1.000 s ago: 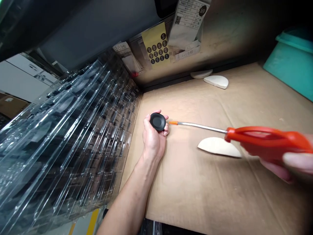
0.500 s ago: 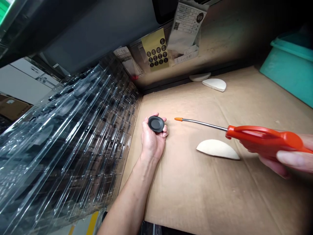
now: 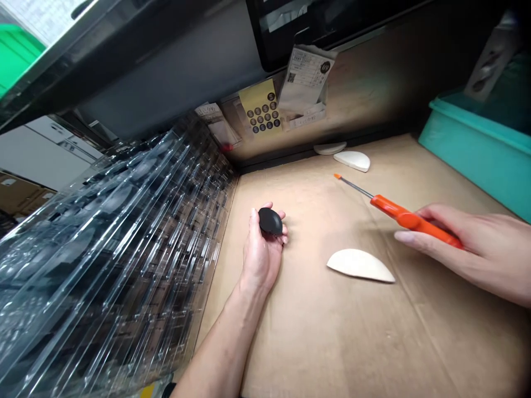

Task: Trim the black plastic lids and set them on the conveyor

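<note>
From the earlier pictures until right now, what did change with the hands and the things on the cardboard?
The right hand drew the orange-handled tool back from the black rounded piece; its tip now points toward the far side, no longer at the piece. The left hand tilted the piece but keeps it in the palm. The white crescent pieces stayed where they lay on the cardboard.

Right hand [image 3: 468, 249] now shows in full around the screwdriver [image 3: 409, 219], its tip swung up and away from the black disc [image 3: 270, 221], which turns edgewise in the left hand [image 3: 261, 251].
</note>
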`<state>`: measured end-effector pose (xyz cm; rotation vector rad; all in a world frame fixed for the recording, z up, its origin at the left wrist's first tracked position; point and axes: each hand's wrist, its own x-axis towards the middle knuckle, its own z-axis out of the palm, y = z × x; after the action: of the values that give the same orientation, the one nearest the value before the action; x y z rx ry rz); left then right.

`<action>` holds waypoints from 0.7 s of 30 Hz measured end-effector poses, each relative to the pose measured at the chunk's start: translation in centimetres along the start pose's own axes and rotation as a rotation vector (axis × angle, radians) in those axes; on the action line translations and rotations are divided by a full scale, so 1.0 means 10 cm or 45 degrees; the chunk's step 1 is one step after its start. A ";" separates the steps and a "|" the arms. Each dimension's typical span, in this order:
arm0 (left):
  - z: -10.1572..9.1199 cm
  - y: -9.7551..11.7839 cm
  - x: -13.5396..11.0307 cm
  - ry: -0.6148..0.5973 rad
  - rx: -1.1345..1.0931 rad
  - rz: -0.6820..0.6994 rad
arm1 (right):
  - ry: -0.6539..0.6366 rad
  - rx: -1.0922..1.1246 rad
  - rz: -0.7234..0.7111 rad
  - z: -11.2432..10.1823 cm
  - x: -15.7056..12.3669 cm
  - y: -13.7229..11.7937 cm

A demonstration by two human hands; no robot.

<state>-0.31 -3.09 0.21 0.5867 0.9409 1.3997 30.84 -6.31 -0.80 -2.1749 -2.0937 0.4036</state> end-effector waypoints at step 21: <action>-0.02 -0.13 -0.28 0.040 1.309 0.783 | -0.109 -0.107 0.068 -0.11 0.08 -0.27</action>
<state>0.54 -5.98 -0.42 1.7347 1.5823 1.3638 28.54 -5.29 0.86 -2.3035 -2.1373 0.4284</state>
